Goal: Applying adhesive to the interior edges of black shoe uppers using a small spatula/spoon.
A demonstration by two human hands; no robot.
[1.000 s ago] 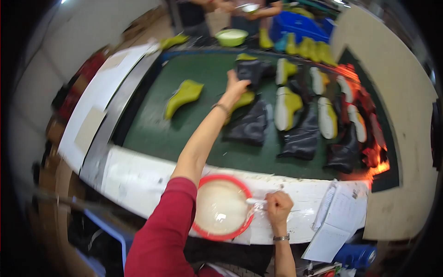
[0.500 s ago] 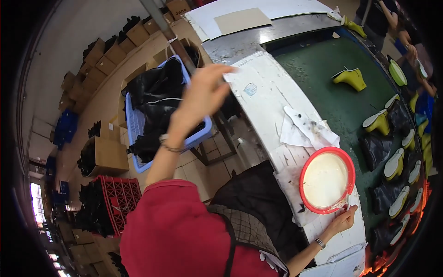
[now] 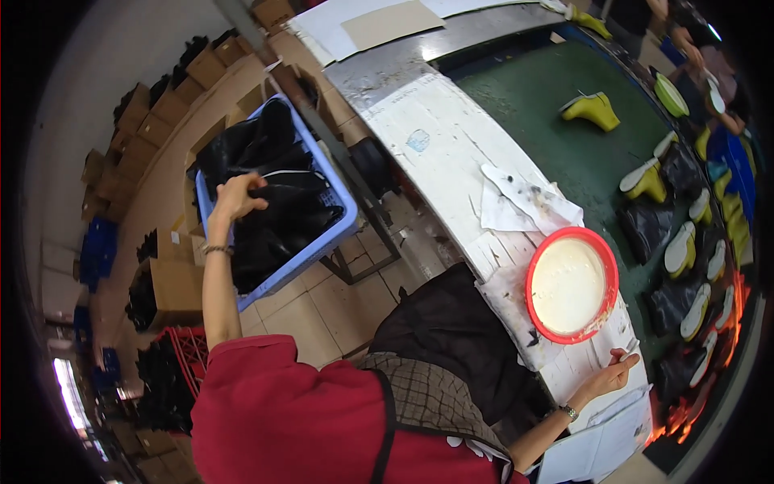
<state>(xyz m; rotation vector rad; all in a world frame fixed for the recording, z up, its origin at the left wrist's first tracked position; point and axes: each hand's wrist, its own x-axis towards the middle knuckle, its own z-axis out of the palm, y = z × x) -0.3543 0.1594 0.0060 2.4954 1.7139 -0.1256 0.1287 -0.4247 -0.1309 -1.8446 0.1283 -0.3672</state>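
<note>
A blue plastic basket (image 3: pixel 350 211) full of black leather boot uppers (image 3: pixel 300 211) stands to the left of the bench. My left hand (image 3: pixel 238 198) is down among these uppers, its fingers bent and closed on the edge of one. Over the white bench board (image 3: pixel 451 121), at the lower right, my right hand (image 3: pixel 606 377) pinches a small whitish stick-like thing (image 3: pixel 630 348); its kind is too small to make out. Just beyond that hand sits a red-rimmed bowl (image 3: pixel 571 284) of creamy white liquid. A stained white cloth (image 3: pixel 528 202) lies beside the bowl.
A green belt (image 3: pixel 524 97) runs beyond the board, carrying yellow-green boot lasts (image 3: pixel 592 111) and black boots (image 3: pixel 647 230). Other people's hands (image 3: pixel 693 56) are at the far right. Cartons (image 3: pixel 179 282) and a red crate (image 3: pixel 184 355) stand on the floor at left.
My left hand has moved left and down from beside the bench into the blue basket. My right hand stays near the bowl, a little farther from its rim. The view has shifted slightly.
</note>
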